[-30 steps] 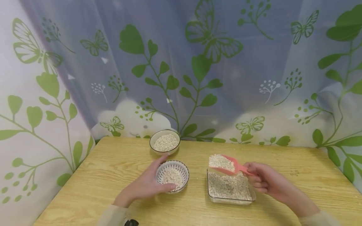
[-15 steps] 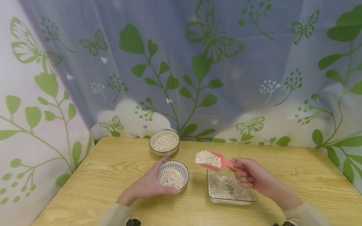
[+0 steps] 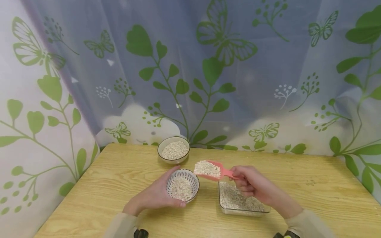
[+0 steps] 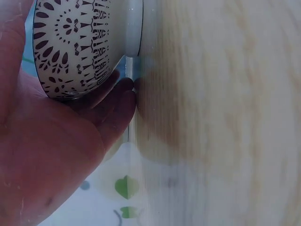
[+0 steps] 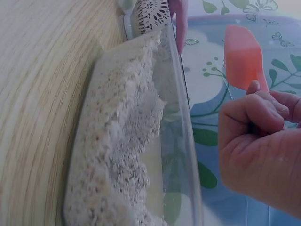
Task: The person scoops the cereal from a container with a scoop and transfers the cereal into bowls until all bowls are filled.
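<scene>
My left hand [image 3: 153, 195] holds a small patterned bowl [image 3: 194, 181] with oat flakes in it, thumb along the near side. In the left wrist view, fingers reach beneath the bowl's wall [image 4: 75, 52], its foot close by the wooden table. My right hand [image 3: 253, 185] grips the handle of a pink scoop [image 3: 222, 170] heaped with oats. The scoop's front overlaps the right rim of the bowl in the head view. From the right wrist, the scoop's underside [image 5: 242, 59] shows above a glass dish [image 5: 193, 160] of oats, beneath my right hand.
A second bowl [image 3: 174, 161] with a dark rim, filled with oats, stands behind the patterned one. The rectangular glass dish sits on the wooden table [image 3: 297, 178] at right. A curtain [image 3: 238, 99] printed with leaves and butterflies hangs behind the table's back edge.
My right hand has carried the loaded scoop leftward from over the glass dish to the patterned bowl's edge. The left hand stays at the bowl, nearly still.
</scene>
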Motion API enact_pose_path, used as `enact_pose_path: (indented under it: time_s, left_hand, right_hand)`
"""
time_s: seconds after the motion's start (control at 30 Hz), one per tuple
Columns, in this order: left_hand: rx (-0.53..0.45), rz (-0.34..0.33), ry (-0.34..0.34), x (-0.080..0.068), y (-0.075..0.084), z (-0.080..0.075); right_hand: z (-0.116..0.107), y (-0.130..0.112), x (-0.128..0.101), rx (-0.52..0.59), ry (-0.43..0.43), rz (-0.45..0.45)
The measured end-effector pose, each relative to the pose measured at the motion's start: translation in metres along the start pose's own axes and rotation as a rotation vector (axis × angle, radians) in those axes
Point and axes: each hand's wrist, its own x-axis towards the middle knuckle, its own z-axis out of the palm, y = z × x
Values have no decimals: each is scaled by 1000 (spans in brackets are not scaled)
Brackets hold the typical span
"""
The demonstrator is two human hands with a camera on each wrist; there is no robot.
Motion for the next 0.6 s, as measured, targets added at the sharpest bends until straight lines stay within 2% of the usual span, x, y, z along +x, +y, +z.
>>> enact_pose_path:
  time_s: [0.17,0.43,0.6]
  left_hand:
    - [-17,-20,-22,1,-1,-2]
    - [-2,-17,-47,1,0,-3]
    - [20,-17,-49,1,1,-3]
  right_hand:
    - [11,1,7,-60,59,22]
    - [31,4,19,-216,163,32]
    - [45,7,24,-421,246,-19]
